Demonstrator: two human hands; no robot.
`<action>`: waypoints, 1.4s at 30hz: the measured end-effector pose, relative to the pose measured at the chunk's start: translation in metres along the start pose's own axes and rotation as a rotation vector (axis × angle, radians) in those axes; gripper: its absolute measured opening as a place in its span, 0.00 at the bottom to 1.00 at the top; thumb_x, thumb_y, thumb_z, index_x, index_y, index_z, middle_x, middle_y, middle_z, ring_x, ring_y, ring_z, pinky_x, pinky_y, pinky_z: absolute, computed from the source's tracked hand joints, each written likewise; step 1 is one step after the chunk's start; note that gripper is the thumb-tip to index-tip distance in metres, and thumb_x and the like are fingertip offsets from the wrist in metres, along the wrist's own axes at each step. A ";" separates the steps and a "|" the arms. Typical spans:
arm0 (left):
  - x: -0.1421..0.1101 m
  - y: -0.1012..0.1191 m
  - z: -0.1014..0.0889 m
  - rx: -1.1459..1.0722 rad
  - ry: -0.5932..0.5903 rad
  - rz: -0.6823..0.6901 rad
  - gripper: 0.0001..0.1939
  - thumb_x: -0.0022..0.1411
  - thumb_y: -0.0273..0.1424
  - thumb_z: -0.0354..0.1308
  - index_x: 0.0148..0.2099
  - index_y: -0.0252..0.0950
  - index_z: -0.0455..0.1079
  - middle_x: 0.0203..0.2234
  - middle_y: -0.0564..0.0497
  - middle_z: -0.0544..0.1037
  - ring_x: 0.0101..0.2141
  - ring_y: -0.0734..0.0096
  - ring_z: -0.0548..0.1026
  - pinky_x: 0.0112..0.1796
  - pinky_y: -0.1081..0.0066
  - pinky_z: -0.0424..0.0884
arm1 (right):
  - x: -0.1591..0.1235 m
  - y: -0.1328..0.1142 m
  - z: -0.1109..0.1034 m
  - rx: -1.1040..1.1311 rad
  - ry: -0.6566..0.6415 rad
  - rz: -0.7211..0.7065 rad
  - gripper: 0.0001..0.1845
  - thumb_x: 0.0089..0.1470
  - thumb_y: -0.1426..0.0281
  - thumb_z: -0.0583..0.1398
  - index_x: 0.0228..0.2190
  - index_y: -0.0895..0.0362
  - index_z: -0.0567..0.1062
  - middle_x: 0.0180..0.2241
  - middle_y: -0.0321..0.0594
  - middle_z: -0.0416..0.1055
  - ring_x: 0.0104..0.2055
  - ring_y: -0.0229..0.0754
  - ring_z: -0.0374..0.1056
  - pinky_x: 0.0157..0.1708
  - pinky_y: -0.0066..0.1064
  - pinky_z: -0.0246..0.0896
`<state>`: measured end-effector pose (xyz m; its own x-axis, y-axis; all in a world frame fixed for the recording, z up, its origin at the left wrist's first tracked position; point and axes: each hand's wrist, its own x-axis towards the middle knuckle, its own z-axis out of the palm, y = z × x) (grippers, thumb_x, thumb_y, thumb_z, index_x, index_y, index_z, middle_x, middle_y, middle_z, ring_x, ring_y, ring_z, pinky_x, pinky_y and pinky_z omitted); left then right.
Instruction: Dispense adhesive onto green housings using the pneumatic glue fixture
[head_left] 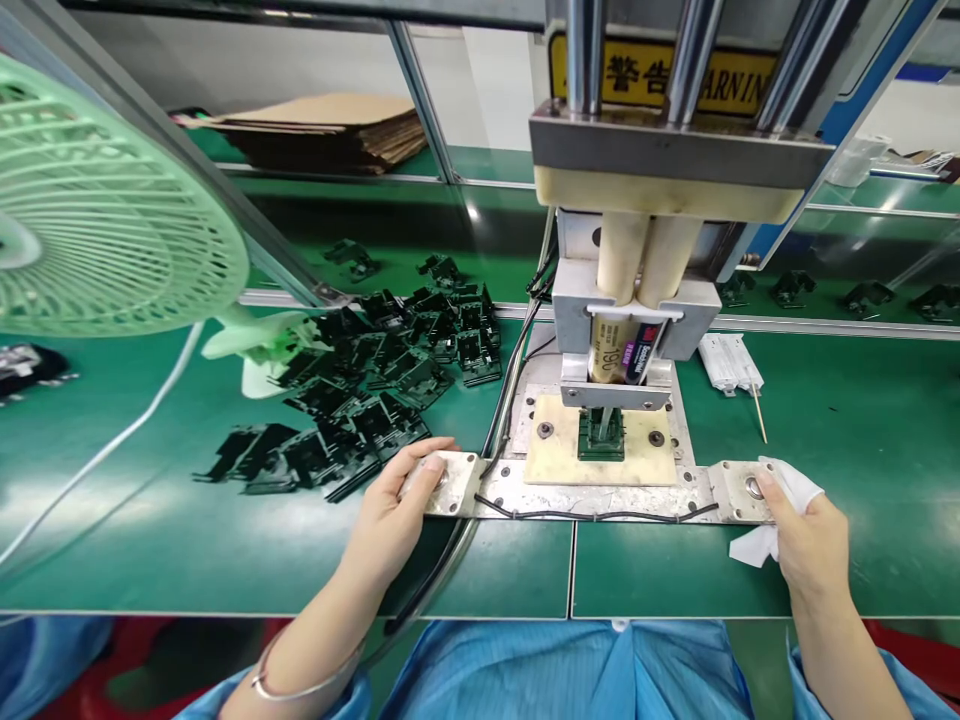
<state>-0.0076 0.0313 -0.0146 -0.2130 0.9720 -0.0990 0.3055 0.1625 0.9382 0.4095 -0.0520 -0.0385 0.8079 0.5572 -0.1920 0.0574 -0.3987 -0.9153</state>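
Observation:
My left hand (390,515) grips the metal button block (463,485) at the press base's left end, thumb on top and fingers round the far side. At the right end, my right hand (814,540) has its thumb on the button of the other block (731,490). A crumpled white cloth (754,547) is pinched in that hand and hangs below the block. Between the hands, a black plastic part (600,450) sits in a cream fixture plate (551,465). Above it stands a labelled twin cartridge (611,350), its narrow tip reaching down over the part.
A pile of black plastic parts (375,430) lies left of the press. A green fan (112,220) stands at far left. Black cables (506,410) run past the base's left side. White cartridges (727,362) with a thin stick lie at right. Cardboard sheets (322,130) are stacked behind.

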 end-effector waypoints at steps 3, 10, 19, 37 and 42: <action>0.001 -0.005 -0.001 -0.027 0.000 0.005 0.31 0.54 0.57 0.63 0.49 0.37 0.75 0.44 0.45 0.80 0.36 0.63 0.76 0.35 0.71 0.71 | -0.001 0.000 0.000 -0.007 0.001 -0.016 0.39 0.34 0.45 0.72 0.41 0.60 0.83 0.43 0.50 0.81 0.47 0.60 0.76 0.41 0.41 0.72; -0.001 -0.007 -0.002 0.051 0.028 0.066 0.29 0.60 0.54 0.59 0.50 0.35 0.74 0.44 0.44 0.80 0.42 0.57 0.78 0.42 0.64 0.75 | -0.003 0.002 -0.002 0.000 -0.004 0.001 0.37 0.33 0.45 0.73 0.40 0.59 0.83 0.42 0.48 0.81 0.45 0.57 0.76 0.39 0.40 0.70; -0.015 0.076 0.024 0.441 -0.078 0.703 0.24 0.64 0.38 0.63 0.61 0.40 0.67 0.55 0.43 0.74 0.57 0.53 0.72 0.60 0.53 0.67 | -0.011 -0.011 -0.004 -0.047 0.001 0.028 0.39 0.32 0.43 0.73 0.40 0.59 0.83 0.40 0.46 0.81 0.42 0.54 0.76 0.33 0.35 0.70; 0.000 0.124 0.077 0.083 -0.904 -0.304 0.28 0.52 0.55 0.68 0.35 0.33 0.74 0.28 0.51 0.75 0.31 0.67 0.73 0.33 0.70 0.69 | -0.008 0.004 -0.004 -0.047 0.056 -0.062 0.40 0.40 0.43 0.70 0.45 0.60 0.82 0.43 0.50 0.80 0.45 0.59 0.76 0.40 0.43 0.72; -0.042 0.108 0.068 -0.193 -0.947 -0.253 0.24 0.52 0.39 0.74 0.50 0.38 0.74 0.45 0.46 0.78 0.46 0.60 0.77 0.45 0.65 0.75 | -0.044 0.009 -0.015 -0.315 0.339 -0.606 0.24 0.52 0.50 0.66 0.37 0.58 0.82 0.35 0.50 0.81 0.38 0.54 0.78 0.42 0.44 0.73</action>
<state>0.0978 0.0198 0.0687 0.6026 0.6604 -0.4480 0.1792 0.4350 0.8824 0.3838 -0.0910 -0.0331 0.7144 0.5113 0.4776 0.6721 -0.3118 -0.6716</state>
